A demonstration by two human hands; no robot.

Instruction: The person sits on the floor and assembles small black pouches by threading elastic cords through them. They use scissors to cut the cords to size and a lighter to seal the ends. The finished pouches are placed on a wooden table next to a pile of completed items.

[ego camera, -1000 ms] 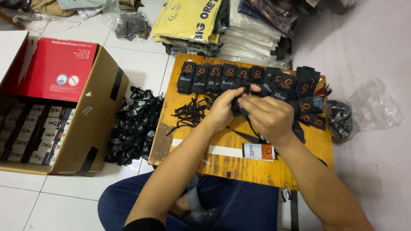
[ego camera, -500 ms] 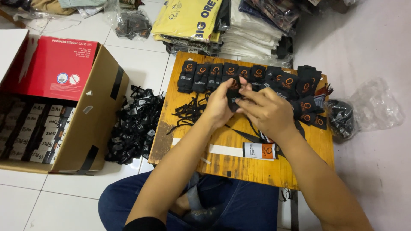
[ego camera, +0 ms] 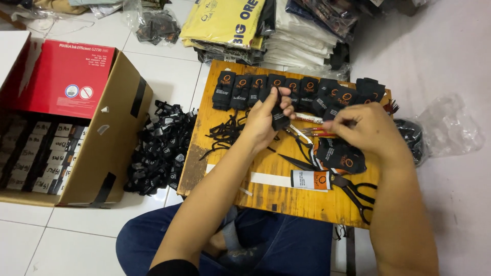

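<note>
Frame centre, over wooden board (ego camera: 266, 194): left hand (ego camera: 263, 122), fingers clamped on small black tag (ego camera: 280, 116), lifted for threading. Right hand (ego camera: 365, 130), fingertips pinched on thin cord. Scissors (ego camera: 353, 191) lower right; tag row (ego camera: 296, 89) above.

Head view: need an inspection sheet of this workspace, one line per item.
Surface: wooden board on white tiled floor, worn at its near-left corner.
Job's things: small black tag in left hand; row of black tags along far edge.
Clutter: black scissors, white paper strip, loose black cords.
Grippers: left hand pinches the tag; right hand closed, contents unclear.
Cables: nothing seen.
Surroundings: open cardboard box, heap of black tags, clear plastic bag.
</note>
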